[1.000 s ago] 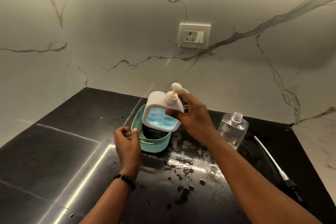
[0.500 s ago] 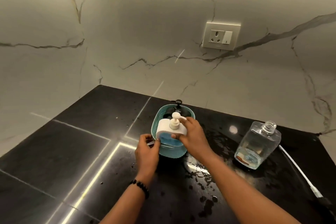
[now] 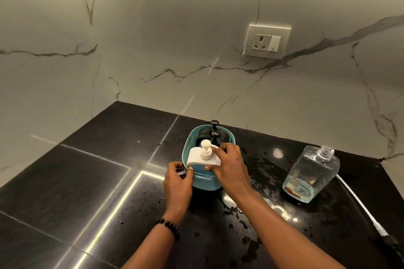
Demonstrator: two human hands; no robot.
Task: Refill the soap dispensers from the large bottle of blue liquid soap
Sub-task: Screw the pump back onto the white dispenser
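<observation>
no readable text anywhere — wall socket plate [image 3: 267, 42] plain, clear bottle [image 3: 310, 174] unlabelled

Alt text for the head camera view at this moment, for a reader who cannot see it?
A right hand sets a white pump dispenser of blue soap into a teal basket steadied by the left hand on a wet black counter. An uncapped clear bottle stands to the right.

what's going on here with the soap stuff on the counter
A person is setting a white pump dispenser, filled with blue soap, into a teal basket on the black counter. The right hand holds the dispenser by its top, and the left hand grips the basket's near rim. Black pump dispensers already sit at the back of the basket. To the right stands a clear bottle with no cap, and a loose pump tube lies beside it.
</observation>
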